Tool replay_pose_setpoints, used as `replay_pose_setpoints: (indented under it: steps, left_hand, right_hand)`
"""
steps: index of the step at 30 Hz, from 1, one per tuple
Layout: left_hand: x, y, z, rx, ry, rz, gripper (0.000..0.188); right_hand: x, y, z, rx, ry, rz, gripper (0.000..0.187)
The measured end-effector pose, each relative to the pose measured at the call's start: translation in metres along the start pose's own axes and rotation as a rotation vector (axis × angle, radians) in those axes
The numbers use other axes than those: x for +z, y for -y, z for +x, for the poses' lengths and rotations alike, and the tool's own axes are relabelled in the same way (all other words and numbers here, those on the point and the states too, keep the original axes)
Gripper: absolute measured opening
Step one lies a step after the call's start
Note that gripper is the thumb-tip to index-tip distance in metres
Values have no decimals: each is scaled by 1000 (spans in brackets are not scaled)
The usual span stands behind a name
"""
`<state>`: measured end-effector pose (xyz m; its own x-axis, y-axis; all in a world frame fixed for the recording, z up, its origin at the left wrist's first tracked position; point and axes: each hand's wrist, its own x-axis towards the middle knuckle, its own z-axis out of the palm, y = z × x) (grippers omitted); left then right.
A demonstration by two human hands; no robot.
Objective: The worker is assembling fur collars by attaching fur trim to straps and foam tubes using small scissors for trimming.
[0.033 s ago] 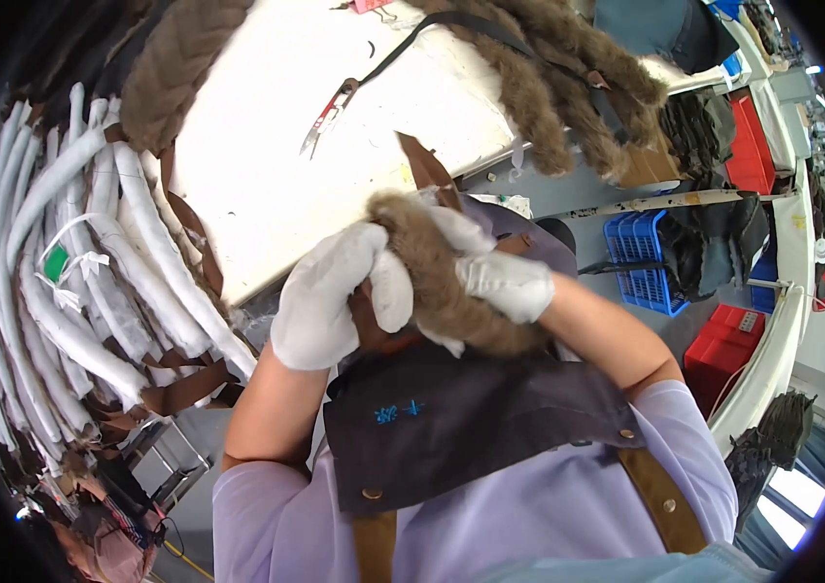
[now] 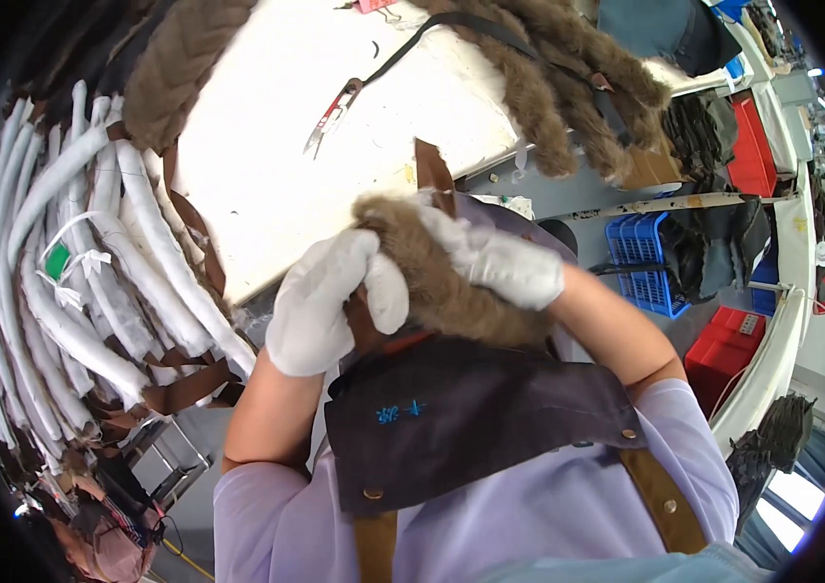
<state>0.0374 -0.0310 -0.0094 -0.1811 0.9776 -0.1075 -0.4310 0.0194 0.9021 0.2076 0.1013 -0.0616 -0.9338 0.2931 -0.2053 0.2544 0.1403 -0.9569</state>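
Fur strip [image 2: 432, 267] mid-view; red snips [image 2: 341, 97] at eleven o'clock on desk [image 2: 257, 175], white rolls [image 2: 126, 272] at nine, fur lengths [image 2: 534, 107] at one. Left hand [image 2: 313, 311], right hand [image 2: 510, 264] both clamped on it.

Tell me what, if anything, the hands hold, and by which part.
A fur strip: the left hand and right hand grip it near its upper end, from either side.

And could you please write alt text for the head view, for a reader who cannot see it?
A person's white-gloved left grip and right grip hold a brown furry piece near a white table. A red-handled cutting tool lies on the table; more furry pieces lie at upper right, and white rolls are heaped at left.
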Motion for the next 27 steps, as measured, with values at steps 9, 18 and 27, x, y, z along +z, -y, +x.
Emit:
replay_pose_setpoints:
  steps: [9,18,27]
  left_hand:
    - [6,4,2,354,81,-139,49]
    - [-18,-6,-7,371,14,125,49]
    - [-24,1,-7,217,-115,126,60]
  right_hand:
    - [-29,37,154,-634,-514,-1233,25]
    - [-40,40,161,-14,-226,-917,19]
    - [-10,83,2,149,57,749,17]
